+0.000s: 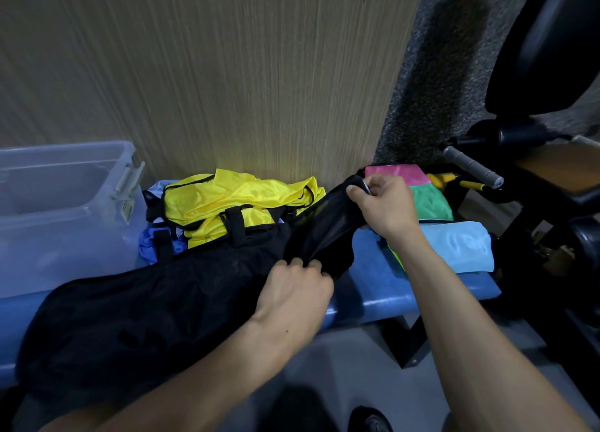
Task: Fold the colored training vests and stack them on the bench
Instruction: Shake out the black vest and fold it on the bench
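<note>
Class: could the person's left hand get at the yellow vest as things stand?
Probably not at once: the left hand grips the black vest, which partly overlaps the yellow vest. Letting go would leave the way free.

1. Your left hand (293, 289) is bare: no glove, ring or watch shows on it or at its wrist.
2. Your right hand (384, 204) is bare too, with nothing worn at the wrist.
3. Both your forearms are uncovered all the way to the bottom edge of the view; no sleeve reaches into sight.
4. A small dark mole marks your left forearm just below the wrist.
5. Your rounded black shoe toe (370, 420) shows at the bottom edge.
</note>
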Tool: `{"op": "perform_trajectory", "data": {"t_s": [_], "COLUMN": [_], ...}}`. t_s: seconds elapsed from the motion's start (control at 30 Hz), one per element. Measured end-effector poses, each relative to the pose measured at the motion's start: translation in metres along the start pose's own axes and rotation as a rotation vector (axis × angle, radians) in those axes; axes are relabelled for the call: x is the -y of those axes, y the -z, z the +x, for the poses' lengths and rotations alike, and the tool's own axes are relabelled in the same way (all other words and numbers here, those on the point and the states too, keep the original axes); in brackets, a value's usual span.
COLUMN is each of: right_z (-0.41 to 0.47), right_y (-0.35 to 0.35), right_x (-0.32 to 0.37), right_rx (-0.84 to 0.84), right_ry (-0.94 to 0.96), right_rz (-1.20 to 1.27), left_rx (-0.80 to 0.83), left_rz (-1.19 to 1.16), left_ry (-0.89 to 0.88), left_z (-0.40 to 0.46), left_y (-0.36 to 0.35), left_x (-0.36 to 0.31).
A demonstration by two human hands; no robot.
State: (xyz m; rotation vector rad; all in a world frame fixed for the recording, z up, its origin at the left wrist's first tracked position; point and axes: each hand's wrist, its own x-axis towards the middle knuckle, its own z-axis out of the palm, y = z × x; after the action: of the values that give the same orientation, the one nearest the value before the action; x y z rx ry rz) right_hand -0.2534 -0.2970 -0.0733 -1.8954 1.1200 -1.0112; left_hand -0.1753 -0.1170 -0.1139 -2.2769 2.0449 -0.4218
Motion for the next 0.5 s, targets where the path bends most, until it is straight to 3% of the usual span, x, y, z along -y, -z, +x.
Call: {"op": "perform_trajectory", "data": {"t_s": [0.2, 0.27, 0.37, 0.5], "right_z": [-0.001, -0.001, -0.001, -0.001], "right_y": [-0.002, -0.004, -0.006, -0.006], "right_x": [0.001, 0.002, 0.002, 0.003], "right_rx": [-0.006, -0.003, 0.0, -0.004], "right_ry": [0.003, 0.011, 0.011, 0.016], "right_rz": [-0.011, -0.009, 0.004, 0.004], "left_rx": [-0.065, -0.013, 0.101, 0.083], "left_rz": [-0.176, -0.195, -0.182, -0.371], "left_ry": [-0.118, -0.173, -0.145, -0.113], "left_z": [0.0, 0.001, 0.002, 0.001], "left_y": [-0.005, -0.007, -0.007, -0.005], "left_x": [0.007, 0.007, 0.008, 0.013]}}
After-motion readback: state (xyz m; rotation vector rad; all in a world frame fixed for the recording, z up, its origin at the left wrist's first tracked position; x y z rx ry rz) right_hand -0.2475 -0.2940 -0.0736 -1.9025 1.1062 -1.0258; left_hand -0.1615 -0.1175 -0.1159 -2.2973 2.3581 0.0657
